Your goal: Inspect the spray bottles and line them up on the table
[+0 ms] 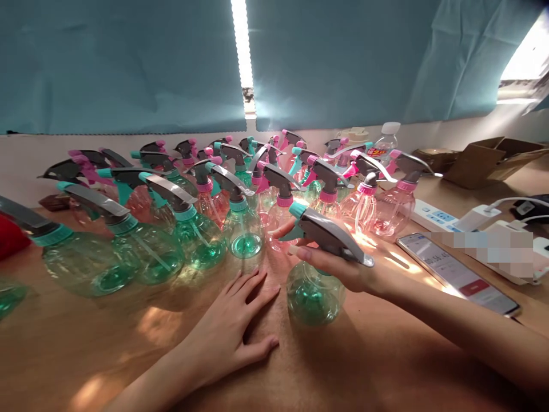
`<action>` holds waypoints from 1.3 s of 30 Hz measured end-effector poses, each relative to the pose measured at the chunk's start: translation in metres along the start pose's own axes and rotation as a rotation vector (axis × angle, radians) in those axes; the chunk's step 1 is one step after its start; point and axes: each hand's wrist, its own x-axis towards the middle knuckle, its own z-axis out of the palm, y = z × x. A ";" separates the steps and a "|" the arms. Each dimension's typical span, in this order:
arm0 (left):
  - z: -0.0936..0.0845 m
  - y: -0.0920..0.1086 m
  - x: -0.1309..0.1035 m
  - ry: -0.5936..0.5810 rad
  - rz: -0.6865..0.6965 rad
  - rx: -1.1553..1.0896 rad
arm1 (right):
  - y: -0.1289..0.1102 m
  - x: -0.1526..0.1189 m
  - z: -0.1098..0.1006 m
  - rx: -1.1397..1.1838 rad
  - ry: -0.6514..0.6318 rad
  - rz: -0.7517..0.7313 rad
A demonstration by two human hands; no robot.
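Note:
My right hand (pixel 338 263) is wrapped round the neck of a green spray bottle (pixel 315 297), just under its grey and teal spray head (pixel 330 232). That bottle stands upright on the wooden table. My left hand (pixel 240 320) lies flat on the table to the left of it, fingers spread and holding nothing. Just beyond my left hand stands another green spray bottle (pixel 243 234). More green bottles with teal collars (pixel 199 237) stand at the left, and pink bottles (pixel 392 209) with pink collars stand behind the held one.
A phone (pixel 458 272) with a running timer lies at the right, beside a white power strip (pixel 433 216) with plugs and cables. Farther back are an open cardboard box (pixel 480 163) and a clear bottle with a white cap (pixel 389 137). Something red (pixel 12 237) is at the left edge.

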 end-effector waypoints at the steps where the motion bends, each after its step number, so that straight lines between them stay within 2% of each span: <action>1: 0.001 0.000 0.000 0.007 0.005 0.007 | -0.001 0.001 0.000 0.008 0.007 0.001; 13: 0.009 0.006 0.004 0.106 -0.009 0.010 | -0.003 0.006 0.000 0.063 0.028 -0.058; 16: 0.010 0.014 0.010 0.130 -0.004 -0.054 | -0.005 0.006 0.002 0.062 0.020 -0.053; 21: 0.012 0.032 0.019 0.206 -0.041 -0.212 | -0.017 0.006 0.004 -0.044 0.159 -0.017; 25: 0.013 0.041 0.020 0.270 -0.063 -0.324 | -0.026 0.006 0.004 -0.146 0.172 0.019; 27: 0.013 0.044 0.020 0.312 -0.071 -0.359 | -0.025 0.007 0.009 -0.119 0.181 0.019; 32: 0.018 0.049 0.014 0.379 -0.107 -0.385 | -0.016 0.007 0.035 0.091 0.336 -0.046; 36: 0.022 0.049 0.002 0.414 -0.181 -0.353 | -0.018 0.004 0.054 0.150 0.282 -0.017; 39: 0.020 0.047 -0.012 0.432 -0.226 -0.337 | -0.030 0.006 0.065 0.131 0.255 0.015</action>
